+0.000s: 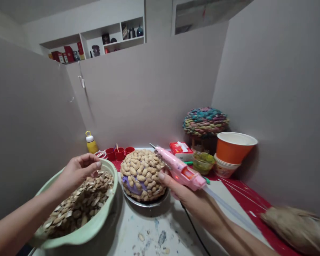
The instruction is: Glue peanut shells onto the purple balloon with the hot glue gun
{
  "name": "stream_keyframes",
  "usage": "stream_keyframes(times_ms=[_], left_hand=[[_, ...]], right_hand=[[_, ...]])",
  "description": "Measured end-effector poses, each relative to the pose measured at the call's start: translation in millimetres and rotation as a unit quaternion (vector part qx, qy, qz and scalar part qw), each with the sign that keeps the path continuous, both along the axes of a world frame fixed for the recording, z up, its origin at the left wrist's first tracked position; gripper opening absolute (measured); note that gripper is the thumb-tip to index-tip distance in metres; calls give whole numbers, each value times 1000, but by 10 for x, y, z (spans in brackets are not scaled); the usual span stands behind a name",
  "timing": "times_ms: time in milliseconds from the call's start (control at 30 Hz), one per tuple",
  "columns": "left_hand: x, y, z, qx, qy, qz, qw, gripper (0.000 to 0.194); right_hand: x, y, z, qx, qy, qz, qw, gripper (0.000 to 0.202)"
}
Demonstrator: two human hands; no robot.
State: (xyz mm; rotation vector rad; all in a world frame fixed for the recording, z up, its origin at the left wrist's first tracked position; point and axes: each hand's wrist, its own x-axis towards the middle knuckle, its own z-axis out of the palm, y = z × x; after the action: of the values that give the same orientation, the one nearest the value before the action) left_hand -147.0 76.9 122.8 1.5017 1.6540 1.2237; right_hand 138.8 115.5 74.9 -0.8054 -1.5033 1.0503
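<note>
A rounded form (142, 174) covered in peanut shells sits in a shallow metal dish (146, 204), with purple showing at its lower front left. My right hand (180, 185) is wrapped round a pink glue gun (180, 167), its nozzle pointing up and left behind the form, and the thumb lies at the form's right side. Over a pale green basin (92, 231) of peanut shells (82, 202), my left hand (84, 169) hovers with thumb and fingers bent close together. Whatever may be between those fingertips is too small to make out.
Behind the form stand red cups (119, 154) and a yellow bottle (91, 143). At the right are a red packet (181, 150), a green bowl (203, 163), stacked tubs (233, 147) and a colourful woven dome (206, 121). A black cord (193, 225) crosses the table (138, 222).
</note>
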Motion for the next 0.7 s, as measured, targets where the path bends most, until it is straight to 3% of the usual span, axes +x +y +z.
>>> stream_keyframes(times_ms=[167,367,500,700], left_hand=[[-636,79,-49,-120,58,23,991,44],[-1138,92,-153,-107,51,82,990,43],[-1261,81,-227,-109,27,90,990,34],[-1147,20,-203,-87,-29,80,992,26]], right_hand=[[-13,-9,-18,-18,-36,-75,996,31],[-30,-31,-4,28,-66,-50,996,40],[-24,-6,-33,56,-85,-56,993,54],[15,37,-78,93,-113,-59,987,56]])
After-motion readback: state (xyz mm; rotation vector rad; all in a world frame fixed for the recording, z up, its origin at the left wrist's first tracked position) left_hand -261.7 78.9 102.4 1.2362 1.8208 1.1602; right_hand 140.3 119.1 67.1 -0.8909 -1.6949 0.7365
